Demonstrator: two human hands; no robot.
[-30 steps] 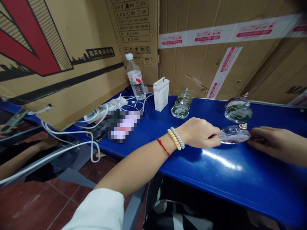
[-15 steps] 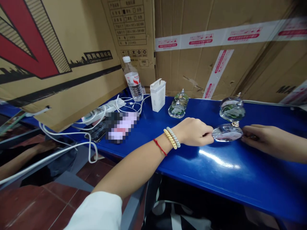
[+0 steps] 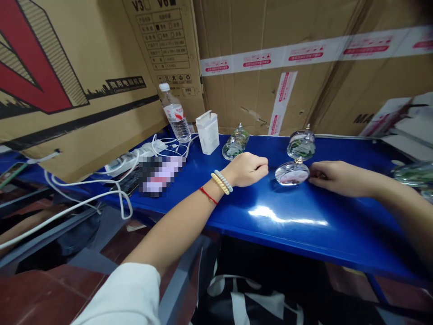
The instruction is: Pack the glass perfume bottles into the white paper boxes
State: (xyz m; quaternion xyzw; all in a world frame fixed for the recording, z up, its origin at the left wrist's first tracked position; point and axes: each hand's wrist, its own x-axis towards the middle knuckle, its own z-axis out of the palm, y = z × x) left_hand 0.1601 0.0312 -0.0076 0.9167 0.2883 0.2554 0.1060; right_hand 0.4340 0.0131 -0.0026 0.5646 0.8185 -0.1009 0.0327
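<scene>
A clear oval perfume bottle (image 3: pixel 291 173) with a metal neck stands upright on the blue table. Left of it, with a gap between, is my left hand (image 3: pixel 249 169), its fingers curled closed; whatever may be inside is hidden. My right hand (image 3: pixel 326 175) rests at the bottle's right edge, fingers bent inward; I cannot tell if it touches the glass or holds something. Just behind stand more bottles of the same kind (image 3: pixel 302 146), showing green leaf pictures. Farther left, another short row of perfume bottles (image 3: pixel 235 145) lines up beyond my left hand.
A white carton (image 3: pixel 207 133) and a water bottle (image 3: pixel 177 118) stand at the back left. Near them lie a power strip (image 3: pixel 135 155), white cables and a phone (image 3: pixel 164 176). Cardboard boxes (image 3: pixel 250 31) wall the back. More bottles (image 3: pixel 414 174) sit far right.
My left hand has come away from the front perfume bottle, leaving a gap. The bottle now stands more upright, and my right hand stays at its right side. The view has shifted right.
</scene>
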